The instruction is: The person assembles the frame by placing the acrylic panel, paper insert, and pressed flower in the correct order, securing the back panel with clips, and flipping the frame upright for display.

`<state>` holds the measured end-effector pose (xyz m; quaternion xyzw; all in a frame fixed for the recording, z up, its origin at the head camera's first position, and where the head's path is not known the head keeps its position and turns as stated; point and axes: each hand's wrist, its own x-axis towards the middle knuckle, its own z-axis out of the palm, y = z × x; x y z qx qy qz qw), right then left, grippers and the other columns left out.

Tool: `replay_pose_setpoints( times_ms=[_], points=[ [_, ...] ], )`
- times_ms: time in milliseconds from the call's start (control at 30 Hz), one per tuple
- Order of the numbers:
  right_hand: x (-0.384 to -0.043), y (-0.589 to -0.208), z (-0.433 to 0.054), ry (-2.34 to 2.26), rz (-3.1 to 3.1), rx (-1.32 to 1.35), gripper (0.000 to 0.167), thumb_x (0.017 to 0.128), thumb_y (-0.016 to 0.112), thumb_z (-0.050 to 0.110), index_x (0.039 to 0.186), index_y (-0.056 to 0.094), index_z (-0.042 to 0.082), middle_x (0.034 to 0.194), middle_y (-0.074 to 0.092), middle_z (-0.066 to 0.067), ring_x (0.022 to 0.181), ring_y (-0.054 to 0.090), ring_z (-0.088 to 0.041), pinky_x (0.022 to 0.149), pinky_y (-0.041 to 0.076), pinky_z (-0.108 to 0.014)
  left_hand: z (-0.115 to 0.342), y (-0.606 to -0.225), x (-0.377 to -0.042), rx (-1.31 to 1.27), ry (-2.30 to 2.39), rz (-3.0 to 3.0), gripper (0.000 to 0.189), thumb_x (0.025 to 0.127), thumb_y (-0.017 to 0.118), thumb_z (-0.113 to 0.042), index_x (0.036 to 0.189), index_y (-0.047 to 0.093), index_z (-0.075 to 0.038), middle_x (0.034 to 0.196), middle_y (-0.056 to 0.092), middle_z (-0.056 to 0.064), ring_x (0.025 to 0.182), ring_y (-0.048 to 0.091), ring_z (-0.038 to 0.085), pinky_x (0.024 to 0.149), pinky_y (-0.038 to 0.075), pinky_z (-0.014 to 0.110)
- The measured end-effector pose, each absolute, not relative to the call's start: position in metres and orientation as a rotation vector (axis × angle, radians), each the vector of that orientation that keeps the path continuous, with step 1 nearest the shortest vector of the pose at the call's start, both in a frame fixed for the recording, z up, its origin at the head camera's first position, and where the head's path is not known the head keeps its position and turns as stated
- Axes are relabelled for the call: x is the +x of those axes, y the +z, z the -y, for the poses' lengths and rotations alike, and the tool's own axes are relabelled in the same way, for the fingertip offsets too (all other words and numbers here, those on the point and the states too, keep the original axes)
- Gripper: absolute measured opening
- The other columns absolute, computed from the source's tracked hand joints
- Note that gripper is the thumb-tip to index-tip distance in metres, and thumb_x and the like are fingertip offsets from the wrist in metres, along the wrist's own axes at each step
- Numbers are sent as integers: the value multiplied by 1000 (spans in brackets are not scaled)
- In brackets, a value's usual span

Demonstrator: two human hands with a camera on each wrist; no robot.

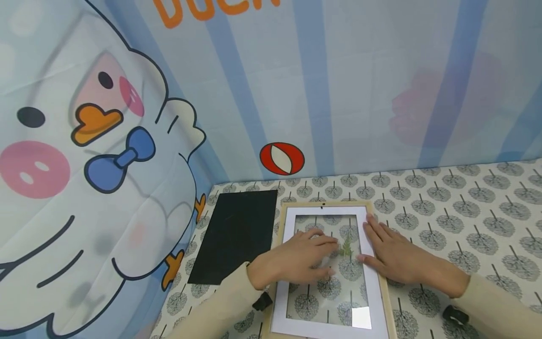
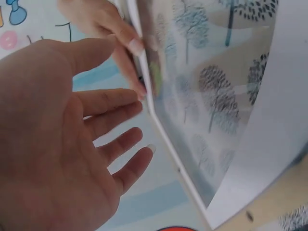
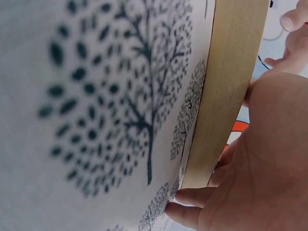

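A picture frame [image 1: 279, 235] of pale wood lies on the table, with a white mat [image 1: 290, 268] around a clear pane [image 1: 305, 294]. Toward the right side of the pane is a small green fern sprig [image 1: 346, 247]. My left hand [image 1: 300, 256] hovers over the pane with its fingers spread and relaxed, the fingertips close to the sprig; its palm shows bare in the left wrist view. With extended fingers my right hand [image 1: 394, 252] rests on the frame's right edge, thumb on the mat. The wooden side rail [image 3: 226, 86] runs beside that hand in the right wrist view.
A black backing board [image 1: 237, 235] lies left of the frame. A cloth with printed trees [image 1: 444, 221] covers the table. Behind hangs a blue striped curtain [image 1: 271, 94] with a cartoon duck at left. Dark wrist cameras [image 1: 262, 301] sit at both wrists.
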<state>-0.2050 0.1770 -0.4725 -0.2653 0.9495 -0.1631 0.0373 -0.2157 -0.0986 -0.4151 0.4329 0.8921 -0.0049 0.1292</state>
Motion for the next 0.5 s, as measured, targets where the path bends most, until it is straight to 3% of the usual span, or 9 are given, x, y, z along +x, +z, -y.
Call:
replay_pose_setpoints(
  times_ms=[200, 500],
  points=[
    [-203, -472, -176, -496, -2912, -795, 90, 108, 50, 54, 159, 26, -15, 169, 14, -38, 152, 25, -60, 124, 29, -69, 113, -404, -207, 1282, -50, -2666, 56, 110, 52, -45, 158, 48, -16, 165, 47, 3, 154, 40, 27, 124, 42, 46],
    [-205, -471, -175, -492, -2899, -820, 89, 109, 49, 54, 159, 25, -15, 169, 12, -38, 155, 21, -59, 125, 26, -69, 161, -400, -191, 1177, 100, -2740, 51, 110, 57, -37, 155, 53, -13, 161, 52, 2, 151, 47, 24, 123, 44, 45]
  ],
)
